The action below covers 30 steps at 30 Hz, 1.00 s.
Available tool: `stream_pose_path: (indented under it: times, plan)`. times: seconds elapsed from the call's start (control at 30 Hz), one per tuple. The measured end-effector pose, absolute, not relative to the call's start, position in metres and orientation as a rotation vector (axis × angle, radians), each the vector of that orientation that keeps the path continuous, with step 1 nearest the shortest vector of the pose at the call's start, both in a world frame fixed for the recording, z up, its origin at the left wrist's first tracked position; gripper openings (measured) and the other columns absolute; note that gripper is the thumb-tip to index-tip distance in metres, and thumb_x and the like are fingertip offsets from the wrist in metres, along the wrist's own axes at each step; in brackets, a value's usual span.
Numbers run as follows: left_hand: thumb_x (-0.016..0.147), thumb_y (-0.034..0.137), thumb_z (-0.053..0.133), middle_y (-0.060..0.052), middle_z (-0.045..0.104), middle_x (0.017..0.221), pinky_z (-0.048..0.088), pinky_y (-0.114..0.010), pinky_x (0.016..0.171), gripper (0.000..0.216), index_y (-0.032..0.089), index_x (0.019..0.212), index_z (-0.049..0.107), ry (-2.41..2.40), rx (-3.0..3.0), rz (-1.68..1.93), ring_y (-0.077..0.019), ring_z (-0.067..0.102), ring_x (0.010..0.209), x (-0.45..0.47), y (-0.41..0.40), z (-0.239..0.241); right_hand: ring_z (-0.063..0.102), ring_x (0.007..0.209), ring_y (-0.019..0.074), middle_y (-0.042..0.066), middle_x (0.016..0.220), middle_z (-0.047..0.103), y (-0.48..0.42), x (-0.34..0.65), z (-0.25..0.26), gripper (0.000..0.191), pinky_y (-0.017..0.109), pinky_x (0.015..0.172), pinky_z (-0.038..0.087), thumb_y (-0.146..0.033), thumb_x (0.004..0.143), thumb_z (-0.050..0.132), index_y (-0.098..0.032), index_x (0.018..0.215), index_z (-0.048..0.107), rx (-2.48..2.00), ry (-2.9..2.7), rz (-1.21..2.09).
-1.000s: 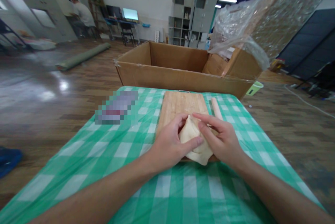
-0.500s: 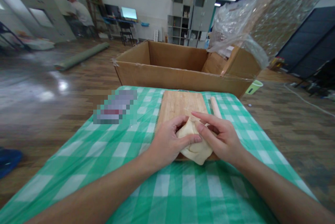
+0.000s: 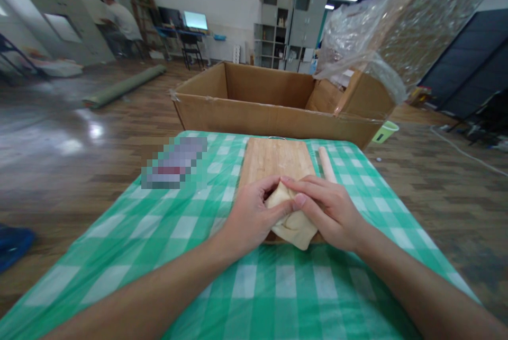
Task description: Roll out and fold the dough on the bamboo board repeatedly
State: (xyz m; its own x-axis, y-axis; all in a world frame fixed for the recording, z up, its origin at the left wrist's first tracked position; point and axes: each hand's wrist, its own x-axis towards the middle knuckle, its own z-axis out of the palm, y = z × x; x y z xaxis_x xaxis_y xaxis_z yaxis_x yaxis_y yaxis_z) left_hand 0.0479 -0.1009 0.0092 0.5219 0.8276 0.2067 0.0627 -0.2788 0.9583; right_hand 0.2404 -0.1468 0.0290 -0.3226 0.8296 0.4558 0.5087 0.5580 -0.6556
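A pale, folded piece of dough [image 3: 296,230] is between my two hands, above the near end of a wooden cutting board [image 3: 273,157]. My left hand [image 3: 254,213] curls round its left side, thumb lying across the top. My right hand [image 3: 331,210] grips the dough from the right, its thumb close to the left thumb and its fingertips at the far edge. The near flap of dough hangs loose toward me. The fingers hide whatever is inside the fold. Just right of the board lies a light wooden rolling pin [image 3: 326,164], partly covered by my right hand.
A green-and-white checked cloth [image 3: 190,255] covers the table. At its far left lies a pixelated, unreadable item [image 3: 174,162]. Beyond the table stands a large open cardboard box [image 3: 270,115], with plastic-wrapped cardboard [image 3: 420,27] rising at right. A person [image 3: 121,22] sits far back left.
My right hand has moved slightly left, and its fingertips have come in against the far edge of the dough. The thumbs are now closer together. My left hand has barely moved.
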Motion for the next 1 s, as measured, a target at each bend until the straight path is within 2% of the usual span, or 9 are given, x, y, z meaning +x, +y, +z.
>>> stream_pose_path:
  times: [0.13, 0.27, 0.37, 0.47, 0.57, 0.7, 0.83, 0.93, 1.0]
  plan:
    - [0.084, 0.045, 0.08, -0.005, 0.075, 0.112, 0.055, -0.034, 0.082, 0.048, 0.022, 0.124, 0.066, 0.727, 1.752, 0.906, -0.0231, 0.07, 0.098, 0.048, -0.102, 0.008, 0.072, 0.098, 0.0197, 0.005, 0.116, 0.077, -0.145, 0.238, 0.023, 0.03, 0.031, 0.081, 0.057, -0.036, 0.104, 0.056, -0.026, 0.126, 0.072, -1.158, -1.687, 0.69]
    - [0.074, 0.041, 0.089, -0.005, 0.072, 0.121, 0.054, -0.038, 0.089, 0.065, 0.026, 0.13, 0.06, 0.761, 1.901, 0.907, -0.0256, 0.068, 0.106, 0.048, -0.107, 0.008, 0.07, 0.072, 0.0153, 0.003, 0.09, 0.078, -0.142, 0.232, 0.021, 0.026, 0.025, 0.06, 0.053, -0.04, 0.095, 0.069, -0.023, 0.114, 0.073, -1.199, -1.46, 0.856]
    - [0.08, 0.038, 0.084, -0.007, 0.072, 0.121, 0.054, -0.038, 0.089, 0.073, 0.026, 0.141, 0.047, 0.748, 1.919, 0.931, -0.0246, 0.069, 0.104, 0.048, -0.11, 0.009, 0.064, 0.063, 0.0133, 0.0, 0.074, 0.073, -0.141, 0.228, 0.022, 0.026, 0.023, 0.054, 0.049, -0.041, 0.088, 0.077, -0.021, 0.104, 0.07, -1.207, -1.344, 0.939]
    - [0.089, 0.037, 0.073, -0.006, 0.072, 0.112, 0.054, -0.037, 0.085, 0.074, 0.025, 0.15, 0.033, 0.749, 1.94, 0.935, -0.0222, 0.07, 0.094, 0.047, -0.111, 0.009, 0.064, 0.064, 0.0127, 0.0, 0.074, 0.072, -0.139, 0.226, 0.024, 0.024, 0.023, 0.056, 0.05, -0.042, 0.085, 0.078, -0.02, 0.091, 0.07, -1.206, -1.308, 0.98]
    - [0.093, 0.036, 0.067, -0.006, 0.071, 0.11, 0.053, -0.037, 0.083, 0.07, 0.025, 0.151, 0.03, 0.74, 2.016, 0.91, -0.0219, 0.069, 0.092, 0.046, -0.112, 0.009, 0.064, 0.065, 0.0127, 0.001, 0.076, 0.073, -0.139, 0.225, 0.027, 0.021, 0.023, 0.058, 0.05, -0.04, 0.086, 0.075, -0.019, 0.083, 0.074, -1.219, -1.367, 0.968]
    - [0.093, 0.039, 0.066, -0.011, 0.068, 0.118, 0.053, -0.038, 0.085, 0.072, 0.022, 0.153, 0.03, 0.728, 2.063, 0.898, -0.0246, 0.068, 0.1, 0.043, -0.115, 0.01, 0.058, 0.054, 0.0116, -0.001, 0.063, 0.067, -0.142, 0.221, 0.029, 0.02, 0.023, 0.048, 0.045, -0.036, 0.083, 0.075, -0.019, 0.073, 0.071, -1.243, -1.366, 0.883]
    - [0.101, 0.043, 0.054, -0.008, 0.072, 0.107, 0.052, -0.035, 0.082, 0.049, 0.022, 0.144, 0.044, 0.705, 1.928, 0.895, -0.0222, 0.068, 0.096, 0.043, -0.114, 0.013, 0.055, 0.052, 0.0118, -0.001, 0.06, 0.065, -0.146, 0.221, 0.026, 0.02, 0.023, 0.045, 0.042, -0.035, 0.083, 0.075, -0.019, 0.072, 0.069, -1.286, -1.404, 0.775]
    - [0.103, 0.046, 0.05, -0.004, 0.073, 0.093, 0.05, -0.029, 0.069, 0.031, 0.021, 0.116, 0.061, 0.713, 1.731, 0.871, -0.0185, 0.069, 0.083, 0.046, -0.11, 0.013, 0.058, 0.055, 0.0121, -0.001, 0.064, 0.067, -0.149, 0.223, 0.024, 0.015, 0.023, 0.048, 0.043, -0.032, 0.085, 0.073, -0.02, 0.077, 0.071, -1.294, -1.53, 0.68]
    - [0.101, 0.047, 0.054, -0.002, 0.072, 0.087, 0.048, -0.026, 0.063, 0.028, 0.02, 0.1, 0.063, 0.726, 1.643, 0.875, -0.0168, 0.068, 0.077, 0.048, -0.107, 0.012, 0.059, 0.058, 0.0123, -0.001, 0.067, 0.067, -0.15, 0.225, 0.024, 0.013, 0.024, 0.051, 0.044, -0.03, 0.088, 0.071, -0.02, 0.08, 0.071, -1.275, -1.627, 0.624]
